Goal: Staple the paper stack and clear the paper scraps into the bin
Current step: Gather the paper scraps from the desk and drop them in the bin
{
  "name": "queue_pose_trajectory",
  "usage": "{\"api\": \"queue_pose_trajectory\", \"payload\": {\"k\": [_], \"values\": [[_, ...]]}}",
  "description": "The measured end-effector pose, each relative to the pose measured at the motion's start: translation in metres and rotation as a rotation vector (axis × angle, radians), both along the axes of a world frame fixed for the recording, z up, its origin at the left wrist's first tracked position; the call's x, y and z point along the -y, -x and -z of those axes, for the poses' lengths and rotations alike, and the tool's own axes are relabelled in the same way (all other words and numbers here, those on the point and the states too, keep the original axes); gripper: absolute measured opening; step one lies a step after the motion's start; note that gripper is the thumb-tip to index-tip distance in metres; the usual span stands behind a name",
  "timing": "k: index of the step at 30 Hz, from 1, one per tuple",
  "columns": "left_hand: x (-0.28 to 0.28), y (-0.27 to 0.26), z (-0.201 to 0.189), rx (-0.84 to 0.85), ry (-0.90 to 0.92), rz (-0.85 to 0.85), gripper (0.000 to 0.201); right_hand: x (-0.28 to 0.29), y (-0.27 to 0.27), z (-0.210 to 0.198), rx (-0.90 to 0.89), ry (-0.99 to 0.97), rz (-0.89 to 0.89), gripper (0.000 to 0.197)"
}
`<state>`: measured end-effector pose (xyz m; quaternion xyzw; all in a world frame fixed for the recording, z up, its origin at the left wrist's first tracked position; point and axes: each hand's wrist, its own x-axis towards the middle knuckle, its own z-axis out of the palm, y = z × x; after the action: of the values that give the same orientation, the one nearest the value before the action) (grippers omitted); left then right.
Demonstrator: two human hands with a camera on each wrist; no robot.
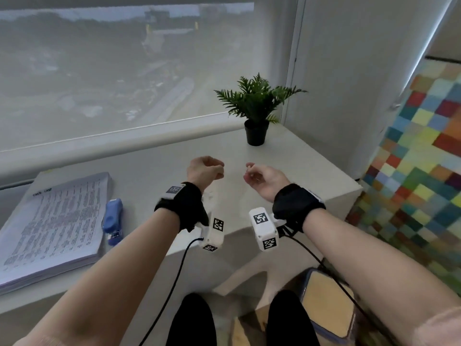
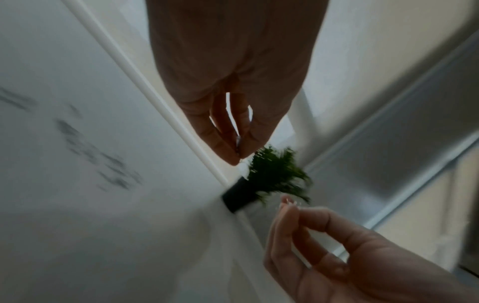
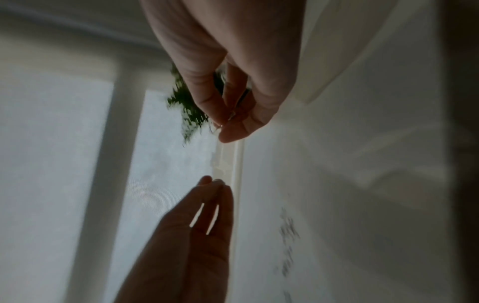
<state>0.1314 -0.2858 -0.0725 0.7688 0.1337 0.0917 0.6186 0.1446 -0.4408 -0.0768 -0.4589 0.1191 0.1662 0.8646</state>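
Observation:
A thick printed paper stack [image 1: 55,221] lies at the table's left, with a blue stapler [image 1: 113,218] beside its right edge. Both hands hover above the middle of the white table [image 1: 154,176], a short gap apart. My left hand [image 1: 219,171] is curled, and in the left wrist view its thumb and fingers [image 2: 239,155] pinch a tiny pale scrap [image 2: 238,141]. My right hand [image 1: 249,171] is palm-up and pinches another tiny pale bit [image 2: 287,202], which is also visible at its fingertips [image 3: 224,126]. Both bits are too small to identify.
A potted fern [image 1: 257,108] stands at the table's back right corner, just beyond the hands. A bin [image 1: 306,285] with a tan inside sits on the floor below the table's right front edge. A window blind runs behind, and a multicoloured checked surface is on the right.

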Motion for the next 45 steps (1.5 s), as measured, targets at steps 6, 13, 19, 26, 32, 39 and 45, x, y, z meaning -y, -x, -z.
{"api": "queue_pose_trajectory", "payload": {"k": [6, 13, 19, 26, 32, 39, 45], "values": [[0.108, 0.010, -0.006, 0.094, -0.086, 0.254, 0.031, 0.114, 0.022, -0.002, 0.039, -0.087, 0.104, 0.024], [0.223, 0.049, 0.085, 0.035, -0.390, 0.736, 0.013, 0.236, 0.071, 0.094, -0.115, 0.229, 0.175, 0.017], [0.266, 0.031, 0.221, -0.332, -0.407, 0.944, 0.022, 0.291, 0.091, 0.223, -0.357, 0.432, 0.138, 0.015], [0.288, 0.003, 0.331, -0.552, -0.606, 1.100, 0.012, 0.309, 0.095, 0.350, -0.573, 0.497, 0.041, 0.014], [0.308, -0.001, 0.387, -0.485, -0.859, 1.218, 0.015, 0.293, 0.084, 0.402, -0.564, 0.720, -0.149, 0.011], [0.318, -0.001, 0.421, -0.433, -0.995, 1.354, 0.020, 0.269, 0.079, 0.420, -0.217, 1.027, -0.238, 0.029], [0.310, 0.000, 0.438, -0.463, -1.027, 1.344, 0.025, 0.273, 0.085, 0.437, -0.290, 1.294, -0.405, 0.035]]}}
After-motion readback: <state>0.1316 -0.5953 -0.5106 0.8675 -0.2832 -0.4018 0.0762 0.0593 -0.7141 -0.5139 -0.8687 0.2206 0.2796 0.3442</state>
